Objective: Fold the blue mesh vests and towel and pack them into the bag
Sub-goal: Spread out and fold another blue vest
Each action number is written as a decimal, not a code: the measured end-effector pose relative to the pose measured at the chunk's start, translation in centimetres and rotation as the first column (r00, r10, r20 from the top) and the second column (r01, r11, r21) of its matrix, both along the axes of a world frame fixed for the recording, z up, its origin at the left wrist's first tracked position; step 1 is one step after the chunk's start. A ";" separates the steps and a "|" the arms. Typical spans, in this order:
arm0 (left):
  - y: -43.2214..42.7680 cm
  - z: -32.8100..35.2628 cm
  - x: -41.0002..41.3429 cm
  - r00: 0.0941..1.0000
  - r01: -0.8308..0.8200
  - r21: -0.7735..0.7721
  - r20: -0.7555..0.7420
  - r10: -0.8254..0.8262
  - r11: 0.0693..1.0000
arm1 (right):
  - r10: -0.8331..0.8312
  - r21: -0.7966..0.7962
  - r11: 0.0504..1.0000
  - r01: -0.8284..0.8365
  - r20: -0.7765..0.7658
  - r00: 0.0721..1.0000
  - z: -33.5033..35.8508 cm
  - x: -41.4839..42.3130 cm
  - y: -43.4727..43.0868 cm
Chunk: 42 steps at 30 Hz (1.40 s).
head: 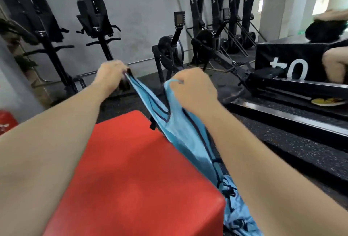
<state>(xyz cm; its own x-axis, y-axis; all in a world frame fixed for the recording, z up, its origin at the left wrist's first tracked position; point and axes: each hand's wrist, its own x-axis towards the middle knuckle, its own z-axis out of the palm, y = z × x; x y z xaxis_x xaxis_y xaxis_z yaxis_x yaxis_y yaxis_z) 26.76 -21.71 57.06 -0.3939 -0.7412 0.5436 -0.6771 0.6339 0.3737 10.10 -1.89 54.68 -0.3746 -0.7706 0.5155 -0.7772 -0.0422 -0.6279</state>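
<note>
Blue mesh vest point(177, 132) hangs off the red box's point(131, 175) right edge, left hand point(111, 75) and right hand point(190, 88) each pinching a shoulder strap; best pull straps level and taut, then lay it flat on the box to fold.

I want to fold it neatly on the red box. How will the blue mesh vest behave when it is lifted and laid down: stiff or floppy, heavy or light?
Probably very floppy: the blue mesh vest sags in loose folds between the left hand and right hand. Likely light, since pinched straps carry it. Its lower end trails beside the red box, so it may slide off.
</note>
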 end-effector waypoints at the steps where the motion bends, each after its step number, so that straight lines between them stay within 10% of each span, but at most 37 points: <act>1: 0.3 -0.7 2.8 0.990 -0.031 -0.052 0.135 0.038 0.998 | 0.060 0.033 0.998 -0.061 0.034 0.998 -0.7 2.4 -0.1; 18: 1.0 -21.9 25.1 0.796 -0.339 0.410 0.605 0.026 0.847 | 0.180 0.537 0.805 -0.251 0.182 0.967 -18.7 23.7 -0.2; 25: 1.4 -24.5 31.9 0.579 -0.528 0.375 0.815 0.000 0.762 | 0.253 0.626 0.689 -0.365 0.264 0.931 -21.9 29.2 -0.5; 34: 2.4 -24.8 35.6 0.518 -0.526 0.323 0.855 -0.004 0.787 | 0.337 0.604 0.646 -0.466 0.323 0.885 -23.8 34.7 2.0; 42: 6.5 -21.8 32.1 0.408 -0.653 0.107 0.884 0.229 0.750 | 0.534 0.465 0.437 -0.770 0.554 0.638 -22.9 34.7 3.2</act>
